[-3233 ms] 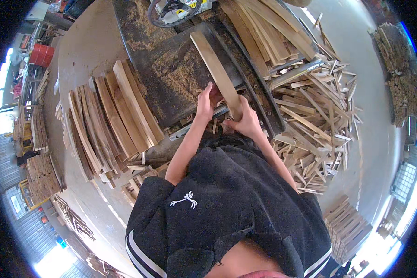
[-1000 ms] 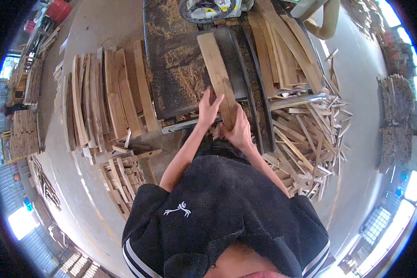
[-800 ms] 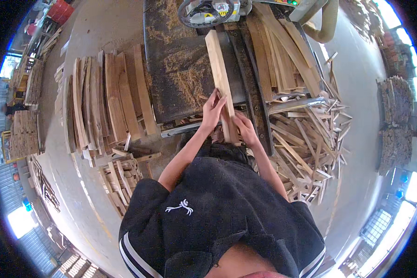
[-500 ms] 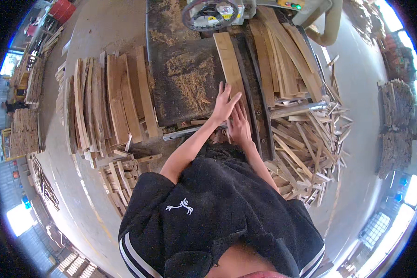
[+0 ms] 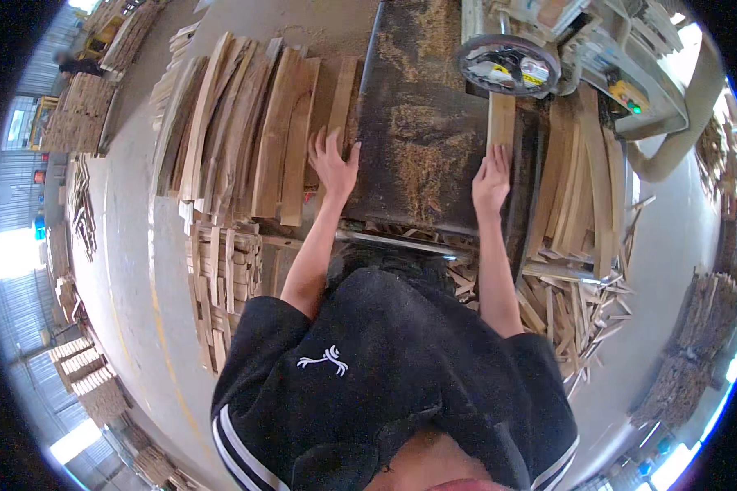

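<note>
Brown wood is lying under my right hand [image 5: 491,182]: a board [image 5: 501,119], running ahead of that grip toward a black handwheel [image 5: 512,60]. Those fingers are lying close together over its near end; whether my thumb is pinching it, I cannot tell. Well left of it, my left hand [image 5: 333,168] is spreading its fingers by 1 plank [image 5: 341,94], contact unclear. Yellow labels [image 5: 500,78] are showing behind the wheel, too small for reading; nearer me than both hands, a white emblem [image 5: 323,361] is marking my black shirt [image 5: 385,335].

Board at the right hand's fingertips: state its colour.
The board is light tan-brown, showing best in the head view, beyond the right hand.
</note>
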A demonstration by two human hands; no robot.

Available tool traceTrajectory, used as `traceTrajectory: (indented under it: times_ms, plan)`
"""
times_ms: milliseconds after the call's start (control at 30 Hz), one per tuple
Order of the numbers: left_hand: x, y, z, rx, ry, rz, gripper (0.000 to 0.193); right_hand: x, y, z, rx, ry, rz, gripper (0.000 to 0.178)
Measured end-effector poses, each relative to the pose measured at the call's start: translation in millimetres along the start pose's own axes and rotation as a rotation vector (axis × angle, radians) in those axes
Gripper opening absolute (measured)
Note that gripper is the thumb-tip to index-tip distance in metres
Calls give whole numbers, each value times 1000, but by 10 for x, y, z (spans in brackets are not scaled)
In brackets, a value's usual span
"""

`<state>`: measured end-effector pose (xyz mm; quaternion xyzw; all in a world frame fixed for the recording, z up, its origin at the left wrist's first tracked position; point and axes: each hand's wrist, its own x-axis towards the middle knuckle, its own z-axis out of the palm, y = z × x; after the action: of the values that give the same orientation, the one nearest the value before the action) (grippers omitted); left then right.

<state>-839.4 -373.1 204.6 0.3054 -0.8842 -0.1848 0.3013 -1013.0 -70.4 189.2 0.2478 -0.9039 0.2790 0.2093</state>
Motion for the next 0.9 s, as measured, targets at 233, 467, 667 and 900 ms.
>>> traceTrajectory:
  times_ms: [233,467,667,900]
  plan:
    - [197,-663,-8,-36,-51,-32,65,488,67,291,45,100,-48,30]
    - [337,-368,-432,-1320,-355,-955,38,934,-203,84,92,-419,217,48]
    - [-57,610,-117,-1568,-537,-807,57,118,-1485,-948,488,-936,97,86]
    - [-840,1621,-175,-1488,-756,-935,44,-1310,-975,-1278,267,-426,295,102]
